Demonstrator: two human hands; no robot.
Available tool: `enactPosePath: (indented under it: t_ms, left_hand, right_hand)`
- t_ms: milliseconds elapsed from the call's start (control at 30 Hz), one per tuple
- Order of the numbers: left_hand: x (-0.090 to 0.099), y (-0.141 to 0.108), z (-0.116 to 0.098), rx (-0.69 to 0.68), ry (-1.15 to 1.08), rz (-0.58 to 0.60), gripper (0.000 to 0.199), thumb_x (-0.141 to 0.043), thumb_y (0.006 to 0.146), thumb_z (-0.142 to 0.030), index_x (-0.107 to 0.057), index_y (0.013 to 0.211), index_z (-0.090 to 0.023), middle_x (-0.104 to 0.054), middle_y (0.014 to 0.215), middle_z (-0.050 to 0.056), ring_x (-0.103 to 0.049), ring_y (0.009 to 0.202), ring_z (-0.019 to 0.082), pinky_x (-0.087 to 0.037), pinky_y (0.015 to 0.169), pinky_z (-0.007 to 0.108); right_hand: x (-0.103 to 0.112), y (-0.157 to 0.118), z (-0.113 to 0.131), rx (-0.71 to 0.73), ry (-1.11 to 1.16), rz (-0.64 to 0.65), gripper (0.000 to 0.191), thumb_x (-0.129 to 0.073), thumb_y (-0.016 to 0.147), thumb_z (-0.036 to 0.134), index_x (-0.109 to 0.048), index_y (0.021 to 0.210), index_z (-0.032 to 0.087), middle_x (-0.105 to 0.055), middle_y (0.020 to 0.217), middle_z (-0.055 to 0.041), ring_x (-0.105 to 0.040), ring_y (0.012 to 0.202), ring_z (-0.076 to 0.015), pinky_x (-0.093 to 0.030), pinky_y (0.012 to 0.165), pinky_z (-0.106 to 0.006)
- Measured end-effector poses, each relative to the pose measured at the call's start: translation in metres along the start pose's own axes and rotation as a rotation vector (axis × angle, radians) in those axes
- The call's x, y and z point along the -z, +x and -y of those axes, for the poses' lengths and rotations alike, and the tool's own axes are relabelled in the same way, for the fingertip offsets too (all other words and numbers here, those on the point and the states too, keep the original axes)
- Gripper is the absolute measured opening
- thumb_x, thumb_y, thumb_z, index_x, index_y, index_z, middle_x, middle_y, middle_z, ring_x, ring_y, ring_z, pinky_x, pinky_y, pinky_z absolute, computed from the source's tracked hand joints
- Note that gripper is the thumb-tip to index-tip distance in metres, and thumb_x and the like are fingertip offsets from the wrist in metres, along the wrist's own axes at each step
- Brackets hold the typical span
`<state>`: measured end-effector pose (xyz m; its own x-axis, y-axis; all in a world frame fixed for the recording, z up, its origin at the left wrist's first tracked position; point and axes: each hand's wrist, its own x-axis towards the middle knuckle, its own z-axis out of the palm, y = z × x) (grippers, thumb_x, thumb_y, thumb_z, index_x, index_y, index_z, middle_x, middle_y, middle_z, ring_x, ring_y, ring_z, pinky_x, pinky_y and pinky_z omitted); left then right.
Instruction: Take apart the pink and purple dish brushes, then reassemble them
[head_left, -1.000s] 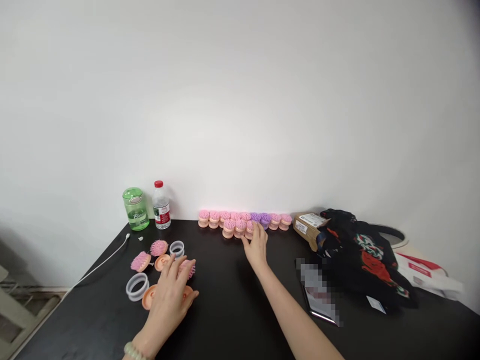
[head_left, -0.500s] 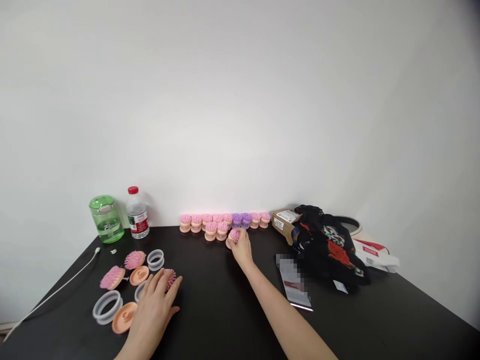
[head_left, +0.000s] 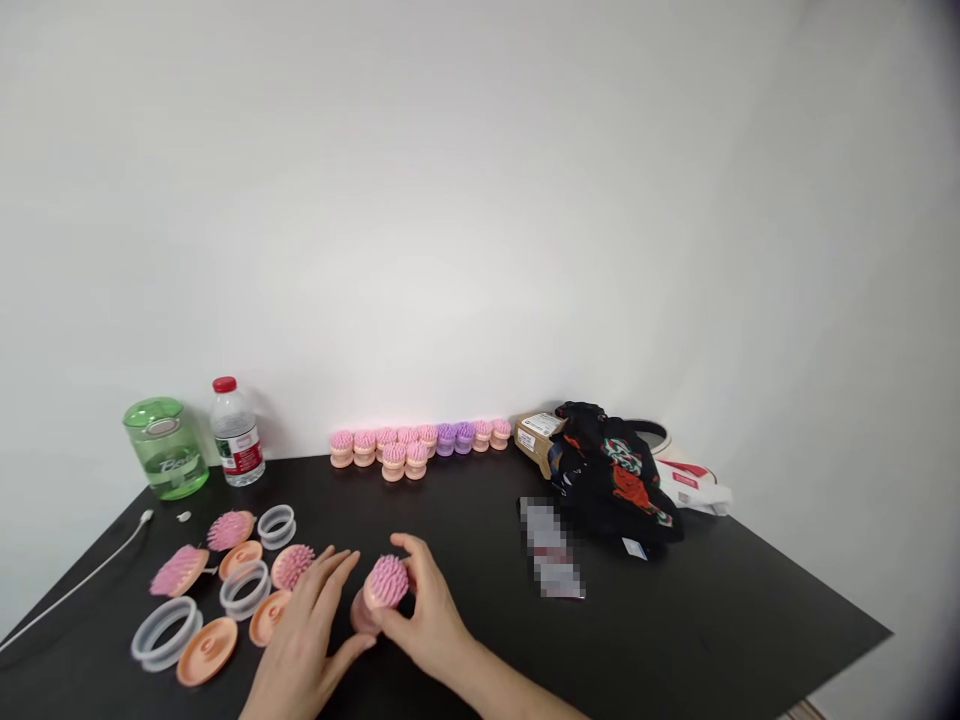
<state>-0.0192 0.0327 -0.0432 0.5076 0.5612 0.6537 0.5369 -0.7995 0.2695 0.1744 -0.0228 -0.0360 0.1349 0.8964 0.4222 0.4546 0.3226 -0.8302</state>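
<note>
My right hand [head_left: 429, 622] curls closed around a pink-bristled, peach plastic scalp brush [head_left: 385, 584], holding it, while my open left hand [head_left: 300, 648] sits just beside it, fingers spread.

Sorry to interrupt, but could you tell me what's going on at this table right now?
A person's right hand is holding a pink-bristled scalp massager brush, with the left hand close beside it. Nearby lie loose brush heads, peach discs and clear plastic rings. Assembled pink and purple brushes stand in a row along the wall.
</note>
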Motion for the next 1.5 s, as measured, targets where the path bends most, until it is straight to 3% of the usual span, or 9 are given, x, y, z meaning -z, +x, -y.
enactPosePath:
  t_ms: [267, 400, 600, 767, 967, 1100, 1200, 1367, 1500]
  left_hand:
    - [0.014, 0.009, -0.036, 0.189, -0.281, 0.178, 0.031, -0.068, 0.087, -0.038, -0.058, 0.113, -0.024, -0.069, 0.1, 0.007, -0.069, 0.086, 0.024, -0.058, 0.074, 0.037]
    - [0.019, 0.012, -0.041, 0.104, -0.18, 0.136, 0.03, -0.068, 0.087, -0.037, -0.057, 0.111, -0.022, -0.067, 0.101, 0.008, -0.065, 0.09, 0.026, -0.054, 0.077, 0.041]
    - [0.018, 0.009, -0.044, 0.001, -0.092, 0.1, 0.023, -0.068, 0.087, -0.026, -0.056, 0.104, -0.018, -0.066, 0.095, 0.008, -0.061, 0.084, 0.025, -0.05, 0.073, 0.04]
    - [0.02, 0.01, -0.047, -0.008, -0.062, 0.09, 0.019, -0.069, 0.086, -0.028, -0.058, 0.096, -0.017, -0.066, 0.085, 0.007, -0.059, 0.077, 0.023, -0.049, 0.068, 0.038]
    - [0.023, 0.011, -0.045, 0.045, -0.108, 0.133, 0.023, -0.073, 0.083, -0.032, -0.061, 0.096, -0.017, -0.066, 0.084, 0.006, -0.059, 0.073, 0.022, -0.049, 0.064, 0.035]
    - [0.023, 0.012, -0.046, 0.05, -0.104, 0.113, 0.022, -0.072, 0.083, -0.03, -0.06, 0.098, -0.018, -0.066, 0.087, 0.007, -0.059, 0.077, 0.023, -0.049, 0.068, 0.037]
    - [0.022, 0.011, -0.046, 0.007, -0.1, 0.118, 0.025, -0.071, 0.084, -0.029, -0.058, 0.102, -0.018, -0.066, 0.09, 0.007, -0.059, 0.08, 0.023, -0.048, 0.069, 0.037]
    - [0.02, 0.009, -0.045, -0.036, -0.099, 0.109, 0.026, -0.068, 0.086, -0.025, -0.055, 0.107, -0.018, -0.066, 0.092, 0.007, -0.059, 0.082, 0.023, -0.046, 0.07, 0.037]
    - [0.02, 0.009, -0.043, -0.028, -0.103, 0.119, 0.027, -0.069, 0.086, -0.026, -0.054, 0.108, -0.018, -0.065, 0.093, 0.007, -0.058, 0.083, 0.024, -0.046, 0.071, 0.038]
  right_hand:
    - [0.002, -0.011, 0.005, -0.075, 0.237, 0.101, 0.075, -0.074, 0.064, 0.011, -0.045, 0.132, 0.027, -0.058, 0.131, -0.0087, -0.063, 0.111, -0.025, -0.052, 0.095, -0.042]
    - [0.008, -0.01, 0.006, -0.159, 0.27, 0.148, 0.069, -0.074, 0.066, 0.015, -0.047, 0.129, 0.025, -0.063, 0.123, -0.0092, -0.065, 0.108, -0.0257, -0.055, 0.09, -0.04]
    - [0.015, -0.01, 0.015, -0.074, 0.107, 0.209, 0.033, -0.066, 0.071, 0.013, -0.062, 0.102, 0.023, -0.066, 0.098, -0.0023, -0.066, 0.089, -0.0207, -0.054, 0.078, -0.031]
    - [0.018, -0.01, 0.017, -0.043, 0.052, 0.232, 0.03, -0.064, 0.072, 0.008, -0.062, 0.098, 0.023, -0.066, 0.095, -0.0012, -0.065, 0.088, -0.0203, -0.053, 0.081, -0.031]
    - [0.024, -0.011, 0.02, 0.09, 0.064, 0.307, 0.035, -0.066, 0.079, 0.012, -0.062, 0.111, 0.026, -0.066, 0.114, -0.0058, -0.063, 0.108, -0.0246, -0.052, 0.095, -0.038]
    - [0.022, -0.014, 0.013, 0.027, 0.077, 0.279, 0.062, -0.07, 0.073, 0.01, -0.054, 0.129, 0.029, -0.059, 0.132, -0.0074, -0.056, 0.123, -0.0271, -0.046, 0.105, -0.046]
    - [0.018, -0.014, 0.005, -0.105, 0.098, 0.237, 0.079, -0.076, 0.064, 0.012, -0.047, 0.135, 0.028, -0.06, 0.128, -0.0079, -0.061, 0.115, -0.0274, -0.052, 0.097, -0.045]
    - [0.018, -0.012, 0.008, -0.125, 0.063, 0.287, 0.043, -0.069, 0.071, 0.016, -0.061, 0.112, 0.024, -0.067, 0.103, -0.0035, -0.067, 0.093, -0.0226, -0.056, 0.083, -0.037]
    - [0.022, -0.012, 0.014, -0.064, 0.062, 0.289, 0.046, -0.066, 0.07, 0.008, -0.061, 0.112, 0.026, -0.066, 0.113, -0.0034, -0.064, 0.105, -0.0234, -0.053, 0.093, -0.038]
